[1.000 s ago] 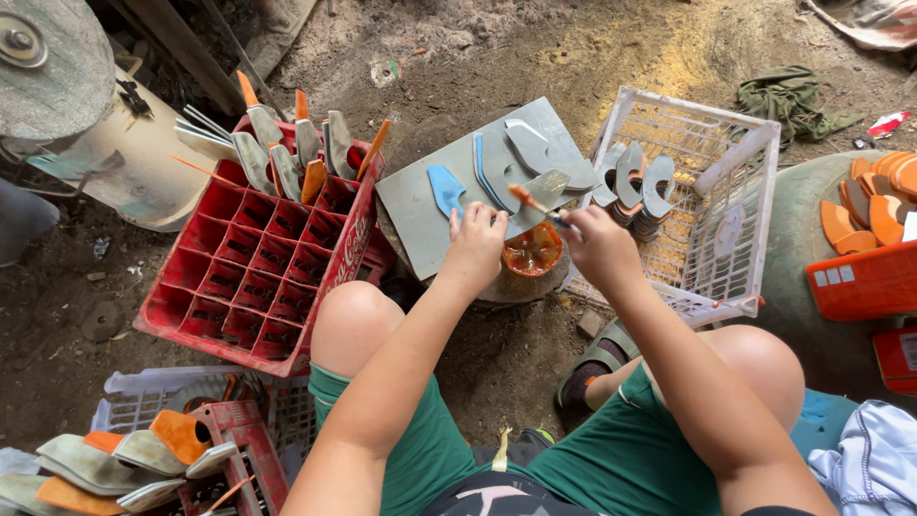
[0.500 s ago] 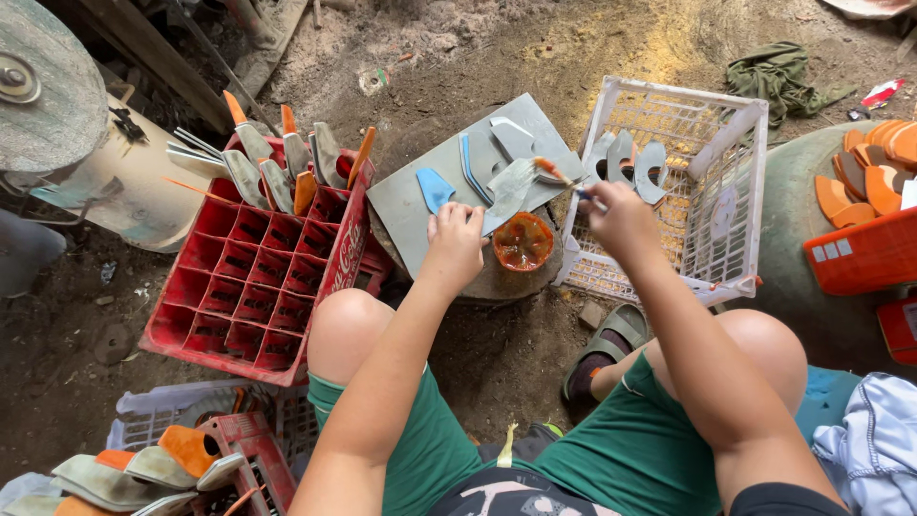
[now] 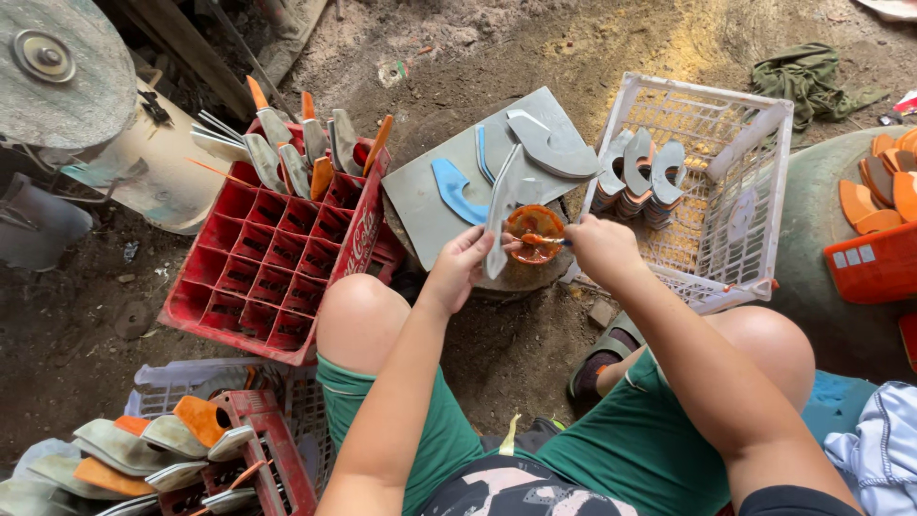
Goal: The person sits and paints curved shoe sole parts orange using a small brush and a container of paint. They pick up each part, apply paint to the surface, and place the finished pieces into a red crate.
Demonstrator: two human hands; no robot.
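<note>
My left hand (image 3: 460,269) grips a long grey metal blade (image 3: 501,208) and holds it up on end over a round stump. My right hand (image 3: 600,247) pinches a thin orange-tipped stick (image 3: 541,239) whose tip reaches into a small round pot of orange paste (image 3: 535,232) just behind the blade. A grey board (image 3: 441,196) lies on the stump and carries a blue curved piece (image 3: 457,191) and another grey blade (image 3: 552,148).
A red bottle crate (image 3: 256,277) with several blades standing in its far cells sits left. A white wire basket (image 3: 735,201) with stacked blades sits right. Orange bins (image 3: 877,258) are far right, a grinder disc (image 3: 59,69) top left, more pieces bottom left.
My left hand has picked up the grey blade from the board and raised it on end. My right hand brought the stick back down into the orange pot.
</note>
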